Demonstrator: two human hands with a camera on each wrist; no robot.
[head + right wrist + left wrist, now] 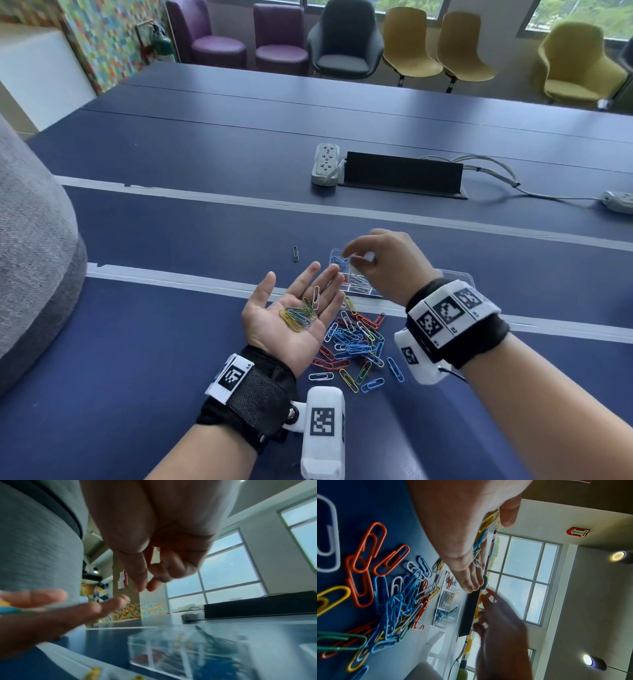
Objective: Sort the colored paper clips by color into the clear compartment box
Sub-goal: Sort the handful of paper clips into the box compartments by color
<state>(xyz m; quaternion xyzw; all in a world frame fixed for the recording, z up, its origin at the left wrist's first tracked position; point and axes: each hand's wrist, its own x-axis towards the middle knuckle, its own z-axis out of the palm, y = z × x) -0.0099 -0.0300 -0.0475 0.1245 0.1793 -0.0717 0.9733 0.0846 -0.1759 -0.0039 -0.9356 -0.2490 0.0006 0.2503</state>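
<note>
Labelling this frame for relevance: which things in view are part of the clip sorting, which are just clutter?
In the job:
- left hand, palm up, clips in palm
- right hand above the box
- clear compartment box
- clip pile
- stray green clip

Lying about:
- power strip
- black cable box
- chairs

Left hand (291, 317) flat, palm up; right hand (383, 263) fingers pinched together.

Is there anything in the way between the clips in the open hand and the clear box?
Nothing visible blocks the way. The left hand lies palm up with a few paper clips on it, right beside the clear compartment box, which shows no lid over it. Only the right hand hovers above the box.
</note>
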